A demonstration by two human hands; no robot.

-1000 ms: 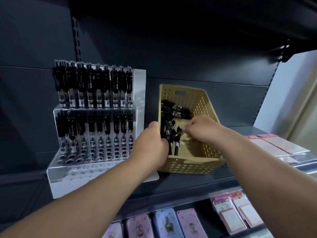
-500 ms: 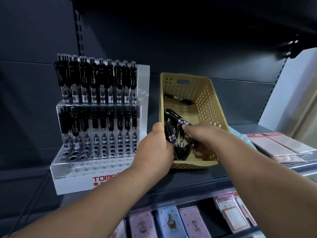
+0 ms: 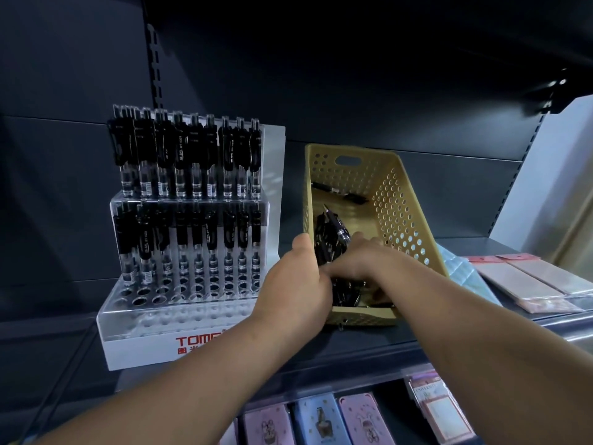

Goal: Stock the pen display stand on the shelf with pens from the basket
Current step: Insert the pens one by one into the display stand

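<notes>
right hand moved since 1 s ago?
Yes. The right hand has gone from the basket's right wall toward its near left corner, meeting the left hand over the pens.

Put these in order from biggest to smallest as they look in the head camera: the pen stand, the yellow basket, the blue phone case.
1. pen stand
2. yellow basket, a bit smaller
3. blue phone case, smallest, though partly cut off

— What is standing on the shelf (image 3: 369,343)?
— A stand (image 3: 189,319) is sitting at the left, a basket (image 3: 414,220) just beside it.
— And at the right?
— Flat packets (image 3: 532,281) are lying there, close to the basket.
</notes>
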